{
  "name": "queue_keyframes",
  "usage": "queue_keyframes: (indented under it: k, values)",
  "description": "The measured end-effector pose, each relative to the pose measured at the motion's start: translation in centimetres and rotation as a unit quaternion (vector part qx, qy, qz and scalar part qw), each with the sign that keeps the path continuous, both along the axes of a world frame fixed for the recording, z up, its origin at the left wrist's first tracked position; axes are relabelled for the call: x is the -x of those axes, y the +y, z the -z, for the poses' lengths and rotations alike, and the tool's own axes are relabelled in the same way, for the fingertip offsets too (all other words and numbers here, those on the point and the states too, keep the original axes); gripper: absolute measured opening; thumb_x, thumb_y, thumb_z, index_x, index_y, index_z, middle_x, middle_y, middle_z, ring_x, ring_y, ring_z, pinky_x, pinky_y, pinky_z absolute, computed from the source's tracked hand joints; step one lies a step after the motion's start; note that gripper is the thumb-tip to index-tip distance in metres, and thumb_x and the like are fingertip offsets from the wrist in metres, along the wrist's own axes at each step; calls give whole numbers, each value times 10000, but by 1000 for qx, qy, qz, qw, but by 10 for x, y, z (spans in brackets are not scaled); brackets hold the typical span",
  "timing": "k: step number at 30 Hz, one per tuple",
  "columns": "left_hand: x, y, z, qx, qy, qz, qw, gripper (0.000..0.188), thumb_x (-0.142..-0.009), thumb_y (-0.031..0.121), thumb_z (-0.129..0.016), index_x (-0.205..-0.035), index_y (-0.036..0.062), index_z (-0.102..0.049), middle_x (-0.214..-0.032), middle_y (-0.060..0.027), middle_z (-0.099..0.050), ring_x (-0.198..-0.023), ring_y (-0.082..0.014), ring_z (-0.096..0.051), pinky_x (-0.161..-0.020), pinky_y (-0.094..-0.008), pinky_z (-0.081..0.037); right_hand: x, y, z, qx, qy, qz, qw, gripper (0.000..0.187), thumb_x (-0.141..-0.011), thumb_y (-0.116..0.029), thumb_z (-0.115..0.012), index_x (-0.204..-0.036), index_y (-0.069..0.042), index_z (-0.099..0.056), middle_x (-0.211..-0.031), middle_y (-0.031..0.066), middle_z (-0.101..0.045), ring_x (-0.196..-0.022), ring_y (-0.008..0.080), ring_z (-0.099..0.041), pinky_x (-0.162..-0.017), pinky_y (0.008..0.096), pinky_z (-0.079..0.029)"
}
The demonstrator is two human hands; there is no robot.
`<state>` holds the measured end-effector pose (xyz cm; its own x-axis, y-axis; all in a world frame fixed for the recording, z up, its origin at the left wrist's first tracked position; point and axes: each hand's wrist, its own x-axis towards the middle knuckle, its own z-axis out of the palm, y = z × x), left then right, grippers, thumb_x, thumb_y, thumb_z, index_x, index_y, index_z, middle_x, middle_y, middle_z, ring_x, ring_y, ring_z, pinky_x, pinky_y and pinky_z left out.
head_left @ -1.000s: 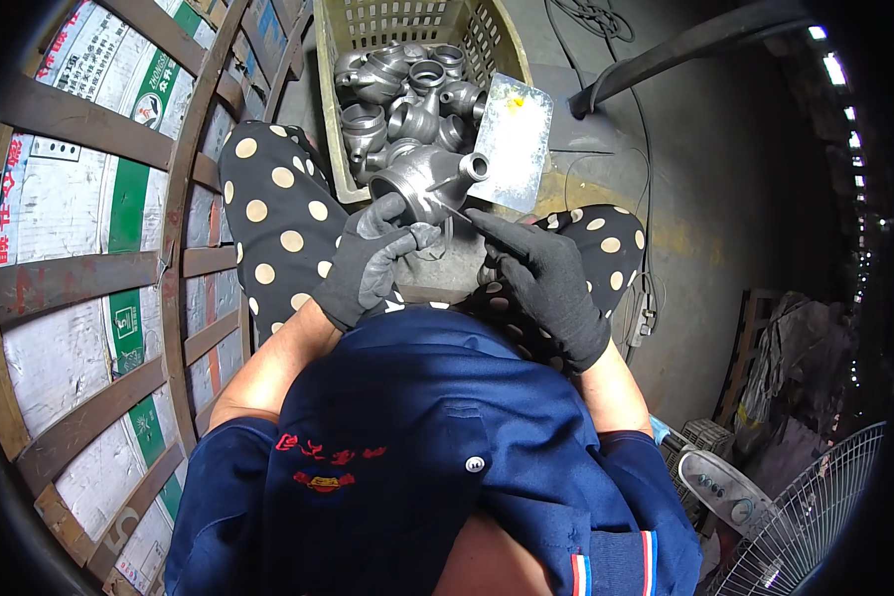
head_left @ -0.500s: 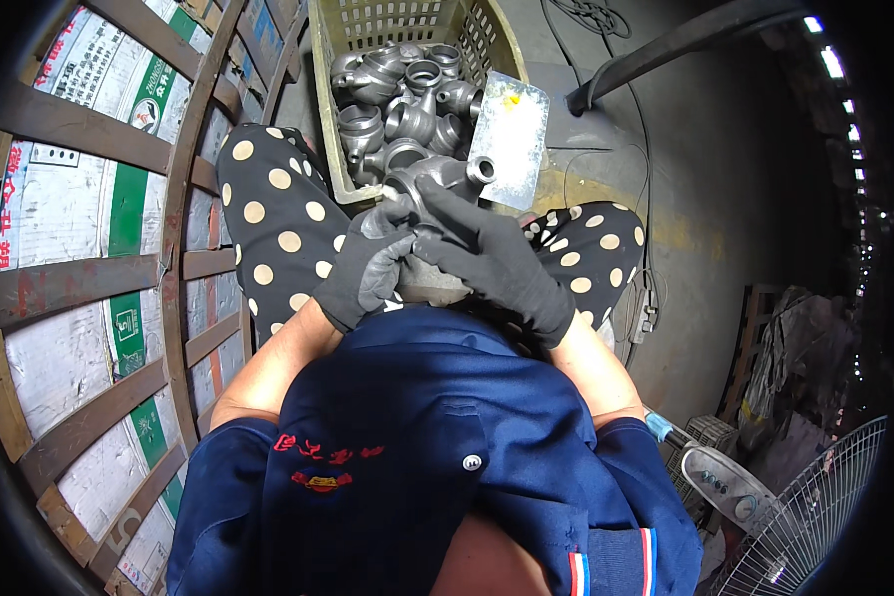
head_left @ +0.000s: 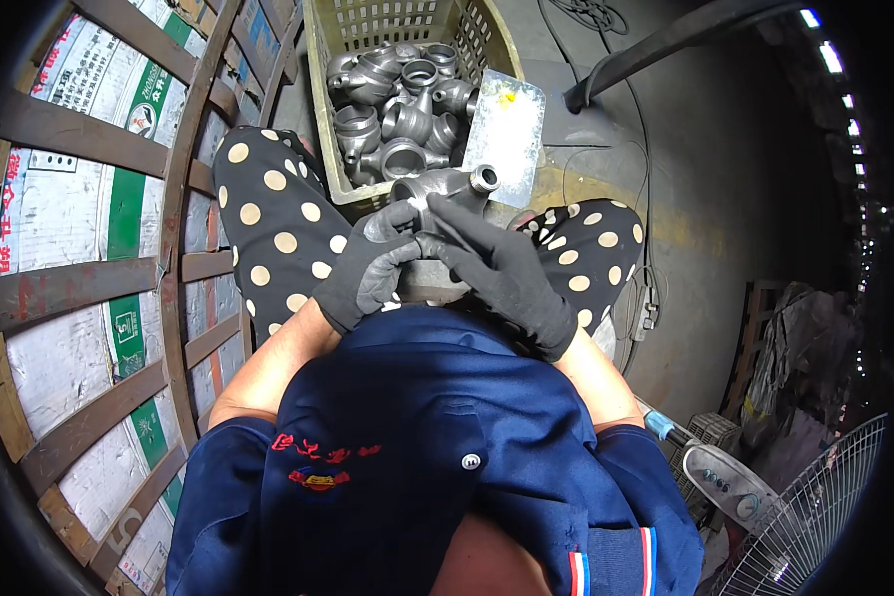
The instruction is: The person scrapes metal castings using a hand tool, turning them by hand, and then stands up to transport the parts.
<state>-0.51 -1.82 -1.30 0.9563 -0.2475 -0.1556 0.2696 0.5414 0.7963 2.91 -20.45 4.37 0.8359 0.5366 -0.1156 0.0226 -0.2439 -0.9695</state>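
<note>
Between my two dark-gloved hands is a grey cast-metal pipe fitting [head_left: 447,185], rounded, with a short round neck pointing up and right. My left hand [head_left: 368,273] curls its fingers and thumb around the fitting's near left side. My right hand [head_left: 515,278] lies along its right side, the fingers stretched out and close together against the metal. The fitting's lower part is hidden by my fingers. Below my hands, between my knees, is a grey block-like piece [head_left: 431,280], mostly covered. Just beyond, a yellowish plastic crate [head_left: 330,149] holds several similar metal fittings [head_left: 407,119].
A pale metal sheet [head_left: 505,139] leans at the crate's right side. Dark cables [head_left: 650,238] run over the floor at right, near a slanting dark post [head_left: 656,60]. A metal-framed rack [head_left: 174,199] with white-green cartons stands close on my left; a fan [head_left: 815,507] is at lower right.
The fitting has come slightly toward me and turned a little, so its neck sits lower. My right hand has shifted slightly right and nearer, its fingers straighter. My left hand has barely moved.
</note>
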Motion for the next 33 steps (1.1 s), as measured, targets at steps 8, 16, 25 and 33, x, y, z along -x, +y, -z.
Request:
queue_keyframes:
  k: [8, 16, 25, 33]
  values:
    - [-5, 4, -22, -1, 48, -39, 998, 369, -853, 35, -669, -1193, -45, -550, -1003, -92, -677, -850, -128, -665, -769, -232, -540, 5, -31, -8, 74, 69, -68, 993, 381, -921, -221, -610, -1253, -35, -607, -836, 72, -668, -729, 103, -577, -711, 254, -478]
    - [-12, 8, -14, -134, 142, -39, 980, 277, -880, 159, -703, -1111, 19, -641, -924, -24, -679, -807, -76, -649, -632, -216, -528, 8, -37, -32, -1, 179, 138, 974, 413, -887, -223, -659, -1252, -32, -623, -854, -3, -652, -745, 55, -561, -682, 189, -458]
    - [-10, 1, -19, -151, 32, 25, 988, 208, -878, 92, -670, -1055, -13, -642, -950, -20, -660, -822, -63, -608, -712, -197, -477, -1, -15, -18, 16, -60, 94, 994, 609, -796, -179, -765, -1336, -24, -531, -1056, 94, -660, -964, 83, -612, -791, 249, -500]
    - [-25, 4, -7, -222, -3, -100, 970, 204, -923, 168, -593, -1022, 5, -664, -932, -30, -649, -863, -95, -605, -669, -207, -494, -8, -4, -10, 24, -176, 91, 980, 304, -806, -108, -707, -1096, -20, -683, -911, 52, -688, -783, 86, -633, -678, 258, -507]
